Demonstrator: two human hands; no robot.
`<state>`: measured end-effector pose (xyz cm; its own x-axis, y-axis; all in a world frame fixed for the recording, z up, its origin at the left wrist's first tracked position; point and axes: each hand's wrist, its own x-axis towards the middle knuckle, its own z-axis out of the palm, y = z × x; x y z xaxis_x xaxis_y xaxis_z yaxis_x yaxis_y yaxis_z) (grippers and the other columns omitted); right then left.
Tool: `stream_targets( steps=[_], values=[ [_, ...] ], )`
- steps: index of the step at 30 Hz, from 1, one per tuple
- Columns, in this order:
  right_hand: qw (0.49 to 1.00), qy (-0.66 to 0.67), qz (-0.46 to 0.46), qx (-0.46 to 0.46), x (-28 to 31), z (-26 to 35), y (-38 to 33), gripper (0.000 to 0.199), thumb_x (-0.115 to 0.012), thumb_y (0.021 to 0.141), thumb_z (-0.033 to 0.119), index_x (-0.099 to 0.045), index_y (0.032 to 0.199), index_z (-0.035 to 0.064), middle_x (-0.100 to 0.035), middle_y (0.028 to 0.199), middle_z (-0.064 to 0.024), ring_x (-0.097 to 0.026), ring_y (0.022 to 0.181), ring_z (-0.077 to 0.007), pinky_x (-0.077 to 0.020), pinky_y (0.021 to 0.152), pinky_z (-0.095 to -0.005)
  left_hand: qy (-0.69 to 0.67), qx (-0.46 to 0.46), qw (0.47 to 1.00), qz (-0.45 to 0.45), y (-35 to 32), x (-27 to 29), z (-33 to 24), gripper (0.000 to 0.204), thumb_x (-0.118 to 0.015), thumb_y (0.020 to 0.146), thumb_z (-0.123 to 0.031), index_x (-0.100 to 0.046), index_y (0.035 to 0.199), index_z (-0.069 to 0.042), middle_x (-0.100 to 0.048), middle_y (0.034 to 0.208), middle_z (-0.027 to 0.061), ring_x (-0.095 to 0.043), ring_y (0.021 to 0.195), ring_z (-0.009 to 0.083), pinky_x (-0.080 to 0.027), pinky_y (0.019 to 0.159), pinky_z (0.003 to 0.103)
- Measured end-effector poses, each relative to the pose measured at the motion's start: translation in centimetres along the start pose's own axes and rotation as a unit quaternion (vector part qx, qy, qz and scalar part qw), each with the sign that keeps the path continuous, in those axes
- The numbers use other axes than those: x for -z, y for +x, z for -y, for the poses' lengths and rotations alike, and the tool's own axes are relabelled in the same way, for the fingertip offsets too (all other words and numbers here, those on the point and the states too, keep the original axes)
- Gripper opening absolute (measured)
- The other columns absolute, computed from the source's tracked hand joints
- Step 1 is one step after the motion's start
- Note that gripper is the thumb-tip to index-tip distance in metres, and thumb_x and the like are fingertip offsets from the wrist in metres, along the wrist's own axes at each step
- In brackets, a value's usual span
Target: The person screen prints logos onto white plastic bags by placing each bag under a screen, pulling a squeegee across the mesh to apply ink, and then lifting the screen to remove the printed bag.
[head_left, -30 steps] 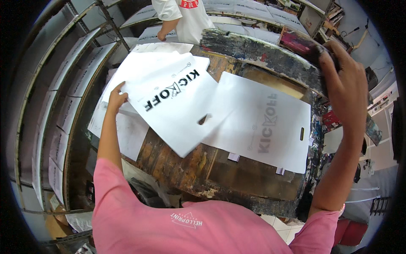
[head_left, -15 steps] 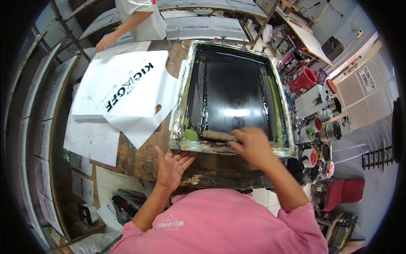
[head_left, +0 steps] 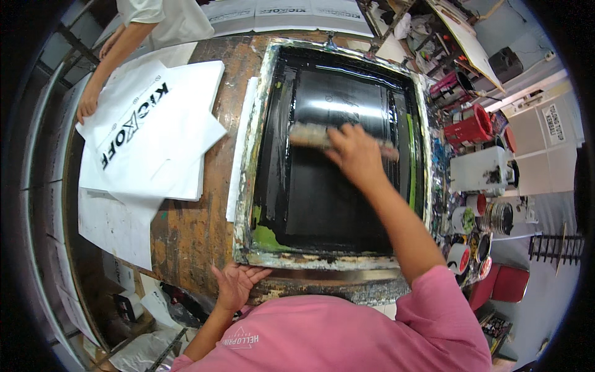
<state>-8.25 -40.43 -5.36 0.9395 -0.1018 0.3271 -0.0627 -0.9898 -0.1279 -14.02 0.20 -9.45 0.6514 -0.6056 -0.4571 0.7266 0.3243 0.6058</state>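
Note:
My right hand (head_left: 354, 152) grips a wooden-handled squeegee (head_left: 310, 136) across the upper half of a screen printing frame (head_left: 248, 197). Black ink (head_left: 328, 211) coats the mesh inside it, with green strips along the sides. My left hand (head_left: 238, 284) is open, palm up, its fingers at the near left corner of the frame. The squeegee's blade edge is hidden beneath its handle.
Left of the frame lies a stack of white printed sheets (head_left: 180, 142) on a stained wooden table (head_left: 186, 235). A co-worker's hand (head_left: 90, 99) holds the top sheet's corner. Ink tubs, including a red bucket (head_left: 468, 129), crowd the right side.
My right hand has pushed the squeegee from the frame's near end toward its far half. The co-worker's hand has come to the printed sheet, which has shifted left. My left hand stays by the frame's corner.

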Motion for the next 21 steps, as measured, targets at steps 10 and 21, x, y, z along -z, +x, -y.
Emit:
stream_targets(
  steps=[10, 21],
  values=[
    [0.998, -0.015, 0.052, 0.018, -1.2, -13.8, 17.6, 0.041, -0.060, 0.094, 0.050, -0.068, 0.102, 0.0110, -0.071, 0.095, -0.0161, -0.068, 0.095, -0.0370, -0.0538, 0.078, -0.0498, -0.102, -0.047, 0.991, 0.075, -0.1, 3.2, 1.4, 0.085, -0.038, 0.087, -0.083, -0.071, 0.121, -0.013, -0.069, 0.126, 0.0129, -0.057, 0.128, 0.0337, -0.033, 0.114, 0.063],
    [0.999, -0.044, 0.022, 0.024, 2.8, -1.0, 0.7, 0.036, -0.066, 0.091, 0.044, -0.058, 0.102, 0.0108, -0.067, 0.090, -0.0119, -0.068, 0.085, -0.0320, -0.0543, 0.070, -0.0478, -0.103, -0.057, 0.964, 0.238, 1.1, 2.1, 0.3, 0.090, -0.031, 0.090, -0.083, -0.064, 0.131, -0.009, -0.059, 0.136, 0.0260, -0.051, 0.134, 0.0414, -0.029, 0.117, 0.063]
  ],
)
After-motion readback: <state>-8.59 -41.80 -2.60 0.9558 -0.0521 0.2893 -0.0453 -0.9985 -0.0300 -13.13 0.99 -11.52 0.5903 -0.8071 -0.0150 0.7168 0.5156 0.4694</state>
